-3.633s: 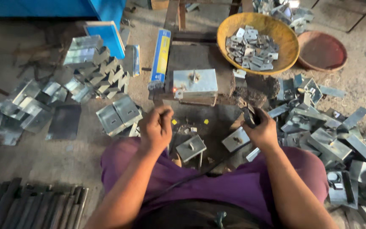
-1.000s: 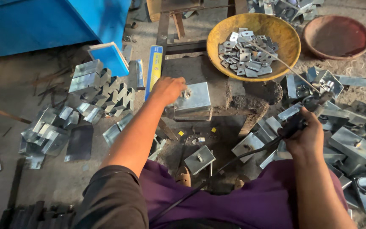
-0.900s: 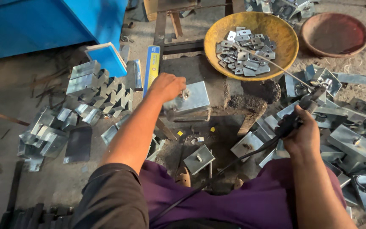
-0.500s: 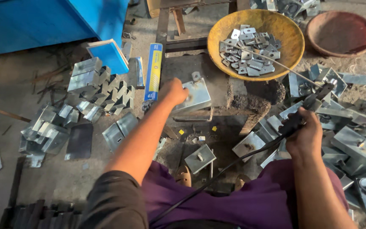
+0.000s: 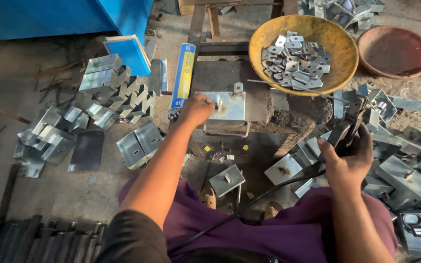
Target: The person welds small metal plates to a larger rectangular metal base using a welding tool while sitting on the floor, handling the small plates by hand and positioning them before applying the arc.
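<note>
galvanised steel, dull grey and folded into box-like brackets, lies everywhere in the head view. one such metal bracket point(image 5: 227, 106) sits flat on the dark, crusted work block point(image 5: 249, 95), a small square plate standing at its top edge; lying flat there, it probably stays steady for joining. the left hand point(image 5: 196, 109) rests at the bracket's left edge, fingertips pinching or pressing it down. the right hand point(image 5: 349, 158) is clenched around the black handle of an electrode holder point(image 5: 347, 129), a thin rod point(image 5: 298, 89) slanting from it toward the block, its cable point(image 5: 249, 204) trailing back over the purple-clad lap. the yellow bowl point(image 5: 334, 36) beyond the block holds small square plates, close enough to reach, and an empty reddish bowl point(image 5: 415, 61) sits beside it. a blue-and-yellow box point(image 5: 183, 75) lies left of the block. stacked brackets point(image 5: 110, 85) pile up on the left, looser ones point(image 5: 405, 175) on the right, likely sorted by stage. the floor is gritty and scorched.
</note>
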